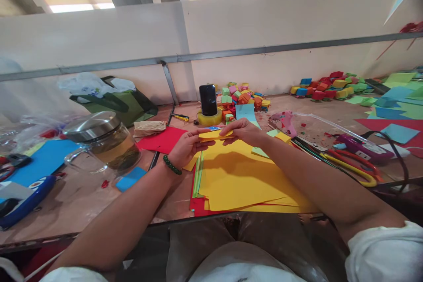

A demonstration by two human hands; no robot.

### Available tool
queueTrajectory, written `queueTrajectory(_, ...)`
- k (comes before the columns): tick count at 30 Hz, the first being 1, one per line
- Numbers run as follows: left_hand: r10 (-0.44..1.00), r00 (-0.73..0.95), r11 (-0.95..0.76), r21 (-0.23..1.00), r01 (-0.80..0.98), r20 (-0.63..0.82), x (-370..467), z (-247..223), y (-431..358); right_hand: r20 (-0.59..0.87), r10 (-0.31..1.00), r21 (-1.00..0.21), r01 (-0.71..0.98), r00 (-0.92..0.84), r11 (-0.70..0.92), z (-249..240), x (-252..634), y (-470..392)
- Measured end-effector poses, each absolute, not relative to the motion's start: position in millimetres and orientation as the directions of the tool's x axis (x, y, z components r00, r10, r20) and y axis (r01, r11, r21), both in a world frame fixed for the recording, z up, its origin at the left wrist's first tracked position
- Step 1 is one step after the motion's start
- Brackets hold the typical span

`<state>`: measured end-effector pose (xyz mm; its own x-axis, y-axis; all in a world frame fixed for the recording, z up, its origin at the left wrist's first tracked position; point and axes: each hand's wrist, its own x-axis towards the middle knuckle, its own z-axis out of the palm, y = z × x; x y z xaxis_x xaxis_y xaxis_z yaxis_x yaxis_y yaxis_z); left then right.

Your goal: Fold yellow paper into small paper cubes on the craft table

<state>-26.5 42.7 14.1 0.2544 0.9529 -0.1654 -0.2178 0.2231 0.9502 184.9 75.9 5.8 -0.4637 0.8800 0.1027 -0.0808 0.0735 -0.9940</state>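
A small folded piece of yellow paper (211,135) is held level between my two hands, above a stack of coloured sheets (244,180) with yellow on top. My left hand (187,146), with a dark green bead bracelet (172,165) on its wrist, pinches the paper's left end. At the right end, the thumb and fingers of my right hand (243,133) grip it. A bit of blue and white shows just behind the paper; I cannot make out what it is. Past my hands, a phone (208,99) stands upright by a roll of yellow tape (210,117).
Several small paper cubes (244,97) are heaped behind, with another heap (325,86) further right. A pink glue gun (286,123), scissors (357,169) and a purple device (365,147) lie at right. At left stand a glass teapot (112,147) and a green bag (115,105).
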Motion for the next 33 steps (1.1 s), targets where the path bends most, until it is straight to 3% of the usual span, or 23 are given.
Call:
queueTrajectory(7,0.868,0.353,0.418,0.897,-0.142,-0.349,-31.8,22.6,45.2,0.143,0.878,-0.990,-0.058,-0.457,0.131,7.5,184.2,75.0)
queueTrajectory(12,0.888,0.314,0.364,0.931,-0.032,-0.337,-28.8,20.1,41.2,0.112,0.865,-0.993,-0.026,-0.489,0.113,8.3,184.0,72.9)
queueTrajectory(33,0.831,0.462,0.316,0.946,0.069,-0.311,-36.1,15.5,45.0,0.091,0.808,-0.990,0.038,-0.582,0.139,8.7,186.4,69.9)
